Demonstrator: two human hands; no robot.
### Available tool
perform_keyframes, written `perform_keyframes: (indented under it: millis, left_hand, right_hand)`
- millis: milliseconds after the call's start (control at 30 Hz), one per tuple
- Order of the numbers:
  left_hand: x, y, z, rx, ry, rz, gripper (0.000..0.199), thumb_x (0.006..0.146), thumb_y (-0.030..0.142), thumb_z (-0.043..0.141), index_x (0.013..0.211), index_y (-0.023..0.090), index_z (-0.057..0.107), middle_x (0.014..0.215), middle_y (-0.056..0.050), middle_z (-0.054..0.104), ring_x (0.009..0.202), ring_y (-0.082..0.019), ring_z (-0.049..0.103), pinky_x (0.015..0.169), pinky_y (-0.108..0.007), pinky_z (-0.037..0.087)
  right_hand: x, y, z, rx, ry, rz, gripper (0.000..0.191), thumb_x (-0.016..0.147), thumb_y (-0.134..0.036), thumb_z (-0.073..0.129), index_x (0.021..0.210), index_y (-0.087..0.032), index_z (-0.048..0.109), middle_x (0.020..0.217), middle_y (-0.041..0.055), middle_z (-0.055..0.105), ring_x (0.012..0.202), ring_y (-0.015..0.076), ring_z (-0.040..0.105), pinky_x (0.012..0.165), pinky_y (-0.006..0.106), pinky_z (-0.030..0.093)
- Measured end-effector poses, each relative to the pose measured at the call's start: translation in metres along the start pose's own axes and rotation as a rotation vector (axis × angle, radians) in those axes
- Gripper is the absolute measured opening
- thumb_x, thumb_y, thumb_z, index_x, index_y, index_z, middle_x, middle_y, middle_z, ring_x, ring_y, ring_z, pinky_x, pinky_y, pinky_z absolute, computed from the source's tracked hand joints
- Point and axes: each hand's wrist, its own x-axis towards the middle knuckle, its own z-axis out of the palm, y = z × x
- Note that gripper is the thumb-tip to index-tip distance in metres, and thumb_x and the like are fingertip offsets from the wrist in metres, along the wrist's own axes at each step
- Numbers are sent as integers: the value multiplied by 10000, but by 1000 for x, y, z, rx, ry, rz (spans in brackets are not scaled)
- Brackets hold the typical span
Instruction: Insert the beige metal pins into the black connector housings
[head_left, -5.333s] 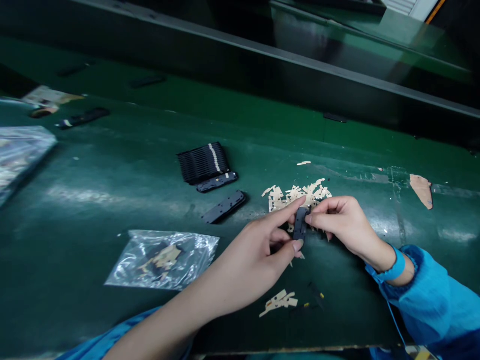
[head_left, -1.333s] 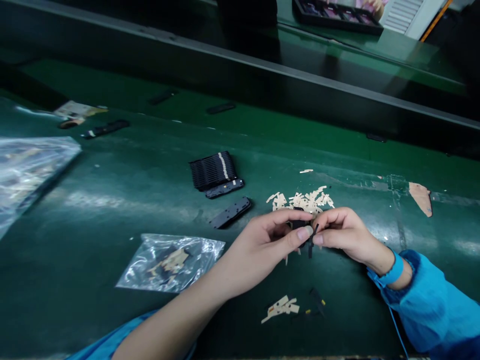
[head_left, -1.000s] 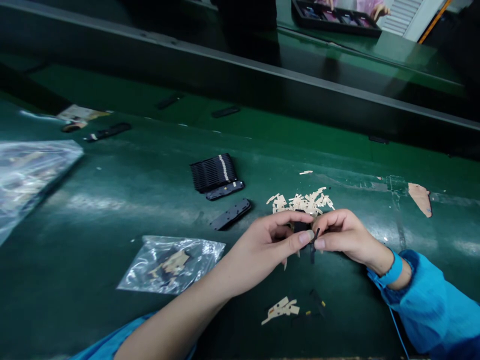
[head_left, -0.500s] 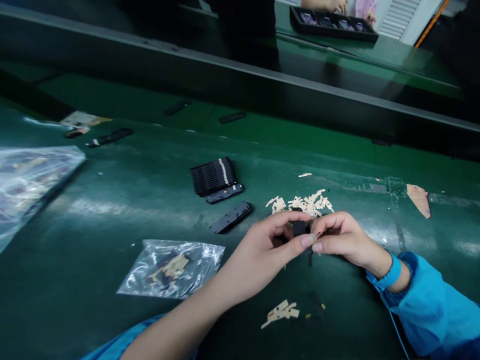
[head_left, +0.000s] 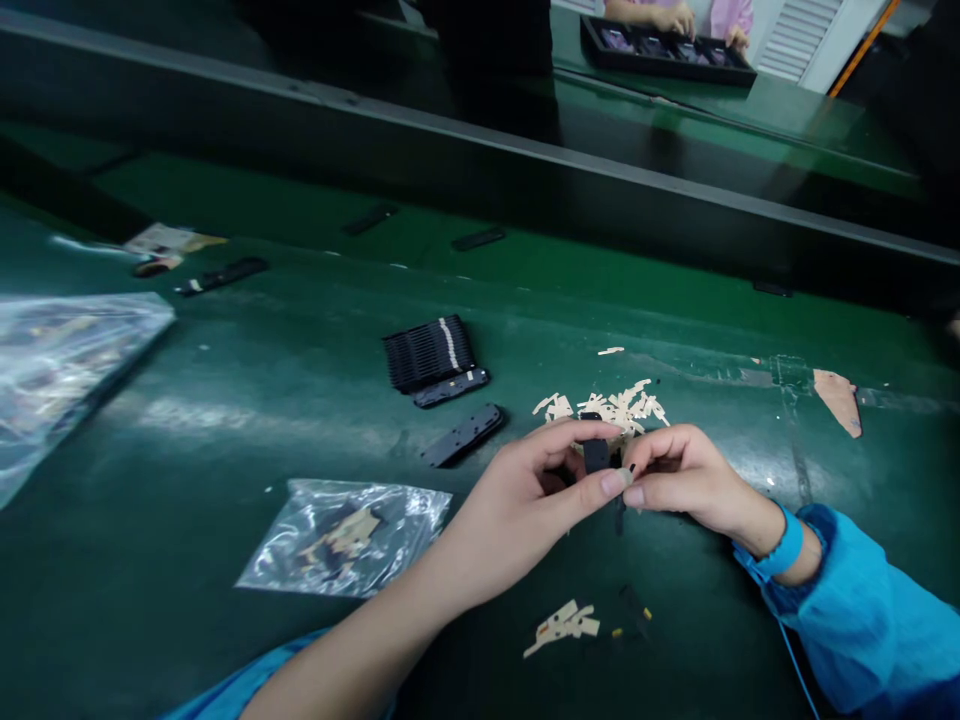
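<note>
My left hand (head_left: 536,485) grips a small black plastic part (head_left: 596,456) between thumb and fingers. Close against it, my right hand (head_left: 679,472) pinches at the part's right side; a tiny dark piece shows at its fingertips, too small to name. Just beyond both hands lies a loose heap of cream-coloured cut pieces (head_left: 626,405). Nearer to me are a few more cream pieces (head_left: 566,627) and thin dark strips with yellow ends (head_left: 636,612). A flat black panel (head_left: 466,435) rests left of my left hand.
A row of stacked black panels (head_left: 427,355) stands on the green table, with a clear plastic bag (head_left: 277,545) nearer me. Another bag (head_left: 75,370) lies at far left. Behind a dark ledge (head_left: 480,125), a co-worker's hands are at a black tray (head_left: 660,60).
My hands stay almost in place, with a slight shift at the right fingertips. Black panels on the far green strip have moved a little to the right. The co-worker's hands have moved.
</note>
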Motion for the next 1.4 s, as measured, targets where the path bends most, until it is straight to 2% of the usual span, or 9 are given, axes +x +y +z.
perform_keyframes:
  millis: [367, 533, 567, 733, 800, 933, 1067, 1167, 1400]
  left_hand:
    - [2, -4, 3, 44, 20, 22, 384, 859, 460, 755, 1179, 248, 773, 744, 25, 598, 659, -154, 558, 612, -275, 459]
    - [0, -6, -1, 61, 41, 57, 355, 955, 433, 638, 1236, 244, 745, 1092, -63, 727, 706, -158, 629, 617, -293, 510]
    - [-1, -7, -3, 69, 44, 57, 372, 964, 414, 625, 1281, 248, 726, 1109, -67, 732, 705, -158, 639, 623, -294, 520]
    - [-4, -14, -5, 118, -4, 0, 580, 974, 363, 607, 1541, 262, 535, 816, -5, 736, 725, -199, 703, 641, -295, 537]
    - [-4, -15, -3, 150, -32, -10, 630, 967, 356, 608, 1579, 263, 492, 779, 4, 734, 723, -208, 712, 616, -289, 529]
    - [-7, -14, 0, 174, -55, -19, 651, 990, 365, 552, 1618, 235, 441, 864, -47, 766, 770, -230, 738, 570, -277, 524]
    - [-11, -12, 2, 90, -117, -42, 745, 970, 313, 552, 1671, 217, 321, 974, -85, 770, 872, -245, 778, 642, -290, 573]
    - [-12, -14, 3, 104, -134, -37, 772, 954, 296, 560, 1678, 216, 305, 979, -74, 751, 824, -220, 761, 652, -292, 570]
    - [-11, -17, 3, 260, -142, 28, 736, 957, 270, 538, 1665, 287, 339, 1203, -99, 712, 705, -154, 630, 633, -288, 551]
  right_hand:
    - [0, 2, -2, -10, -5, -5, 198, 682, -267, 946, 698, -192, 764, 656, -24, 685, 566, 101, 538, 573, 243, 442]
    - [2, -3, -6, -116, 78, -4, 243, 693, -346, 937, 700, -181, 760, 610, -21, 640, 549, 108, 497, 534, 246, 392]
    - [2, -5, -7, -144, 105, -7, 250, 691, -345, 937, 697, -176, 753, 598, -26, 625, 541, 103, 479, 526, 244, 371]
    - [3, -8, -8, -227, 180, -29, 242, 691, -326, 907, 689, -168, 723, 594, -32, 606, 530, 92, 448, 535, 249, 341]
    - [2, -7, -7, -262, 188, -39, 222, 709, -332, 879, 700, -169, 729, 608, -24, 617, 541, 97, 458, 542, 254, 342]
    - [3, -6, -4, -310, 206, -42, 199, 725, -332, 847, 707, -172, 731, 614, -19, 618, 550, 104, 458, 550, 262, 346]
    - [4, -5, -2, -322, 231, -29, 186, 725, -316, 837, 698, -171, 723, 625, -15, 619, 556, 104, 454, 545, 259, 337]
    - [4, -4, 0, -337, 246, -40, 174, 724, -296, 835, 700, -170, 718, 620, -20, 608, 565, 105, 455, 548, 256, 345]
    - [2, -2, 0, -429, 247, -71, 142, 773, -283, 788, 720, -174, 715, 614, -29, 589, 561, 104, 444, 530, 253, 340]
